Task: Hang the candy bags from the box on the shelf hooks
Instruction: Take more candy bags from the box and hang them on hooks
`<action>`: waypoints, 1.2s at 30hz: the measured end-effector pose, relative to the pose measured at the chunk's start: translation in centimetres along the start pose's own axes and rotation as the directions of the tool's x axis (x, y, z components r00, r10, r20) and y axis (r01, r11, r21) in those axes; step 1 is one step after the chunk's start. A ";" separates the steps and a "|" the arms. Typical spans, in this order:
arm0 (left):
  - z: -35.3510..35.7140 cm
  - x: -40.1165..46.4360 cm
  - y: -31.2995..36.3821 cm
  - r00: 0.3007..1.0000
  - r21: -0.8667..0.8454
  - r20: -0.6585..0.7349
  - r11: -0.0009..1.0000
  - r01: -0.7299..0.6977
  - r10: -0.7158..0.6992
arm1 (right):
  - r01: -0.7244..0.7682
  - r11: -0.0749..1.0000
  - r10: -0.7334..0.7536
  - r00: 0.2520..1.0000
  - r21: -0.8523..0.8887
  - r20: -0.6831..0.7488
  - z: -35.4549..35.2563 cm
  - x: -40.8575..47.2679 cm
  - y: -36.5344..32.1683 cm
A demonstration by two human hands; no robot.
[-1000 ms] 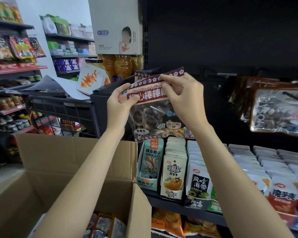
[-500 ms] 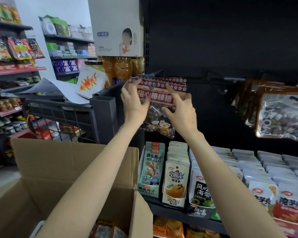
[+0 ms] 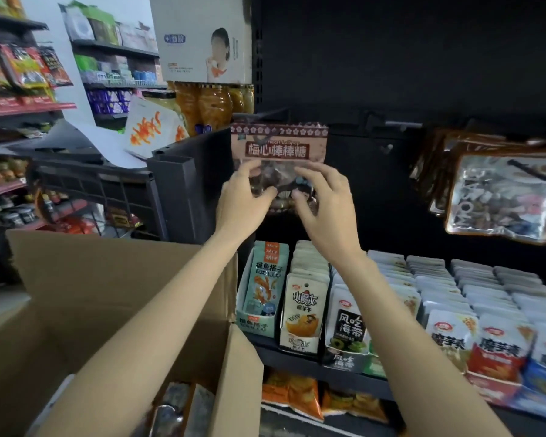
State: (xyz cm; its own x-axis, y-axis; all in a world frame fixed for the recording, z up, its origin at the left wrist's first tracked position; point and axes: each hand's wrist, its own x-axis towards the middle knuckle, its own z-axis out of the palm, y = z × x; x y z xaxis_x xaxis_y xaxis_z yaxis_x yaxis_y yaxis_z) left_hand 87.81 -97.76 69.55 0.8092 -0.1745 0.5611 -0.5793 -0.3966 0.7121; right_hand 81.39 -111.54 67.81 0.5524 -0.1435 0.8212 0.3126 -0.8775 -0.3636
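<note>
A shop aisle with dark shelving fills the view, the black back panel (image 3: 423, 58) rising behind both hands. Far to the left of the hands, red-edged shelves (image 3: 29, 108) carry snack packets and jars. Below the left forearm stands an open cardboard box (image 3: 108, 294), its flaps up, with a few candy bags (image 3: 183, 408) showing at its bottom. Above and left of the hands, a white carton (image 3: 202, 39) sits on a row of orange jars (image 3: 215, 105).

The left hand (image 3: 243, 200) is raised with its fingers curled loosely at the lower left part of a candy bag (image 3: 279, 149); the thumb and fingertips appear to pinch the clear lower part of the bag, though blur makes the contact hard to confirm. The bag hangs upright at the top of the back panel, its brown header with white lettering facing out just above both hands; the hook itself is too dark to make out. The right hand (image 3: 322, 203) is level with the left and just beside it, fingers bent round the bag's lower right part, the thumb in front.

Under the hands, a shelf (image 3: 297, 357) holds rows of small standing snack packets (image 3: 303, 310). Well to the right of the right hand, a bunch of clear-fronted bags (image 3: 501, 197) hangs from another hook, tilted
</note>
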 end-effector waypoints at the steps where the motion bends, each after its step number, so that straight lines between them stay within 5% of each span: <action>1: -1.1 -1.8 0.6 0.999 -0.029 -0.027 0.999 -0.029 0.028 | 0.054 0.998 -0.053 0.998 0.028 -0.024 -1.0 -0.7 -0.8; 5: -6.1 -9.2 2.1 0.956 0.046 -0.173 0.972 -0.232 0.236 | 0.221 0.966 -0.209 0.974 0.138 -0.092 -3.8 -3.8 -4.0; 8: -9.8 -14.2 0.3 0.921 0.218 -0.193 0.930 -0.296 0.339 | 0.203 0.923 -0.240 0.968 0.327 0.075 -3.7 -6.7 -5.7; 13: -16.4 -22.1 -5.7 0.974 0.386 0.106 0.895 -0.224 0.198 | 0.138 0.890 -0.337 0.842 0.436 0.421 -0.2 -12.2 -8.1; 18: -22.5 -26.5 -13.0 0.902 0.601 0.405 0.787 -0.141 -0.148 | 0.187 0.899 -0.426 0.577 0.395 0.697 4.5 -16.1 -11.0; 26: -26.2 -23.3 -21.2 0.664 0.588 0.737 0.603 -0.539 -0.126 | 0.466 0.844 -0.304 0.006 0.266 0.953 13.3 -17.6 -15.4; 32: -22.4 -20.5 -26.6 0.511 0.582 0.806 0.559 -0.591 -0.298 | 0.504 0.846 -0.111 -0.154 0.175 0.982 20.2 -19.4 -17.0; 36: -20.6 -19.9 -29.0 0.455 0.531 0.845 0.544 -0.650 -0.281 | 0.424 0.901 -0.026 -0.164 0.095 0.986 23.0 -20.9 -17.0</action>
State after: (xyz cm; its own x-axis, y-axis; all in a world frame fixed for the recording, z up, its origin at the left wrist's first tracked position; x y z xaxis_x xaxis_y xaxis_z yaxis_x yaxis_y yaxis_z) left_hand 86.46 -64.28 46.44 0.6140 -0.7296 -0.3012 -0.7889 -0.5806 -0.2016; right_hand 82.30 -83.14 46.67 0.6630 0.4978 -0.5591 0.5887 -0.8080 -0.0212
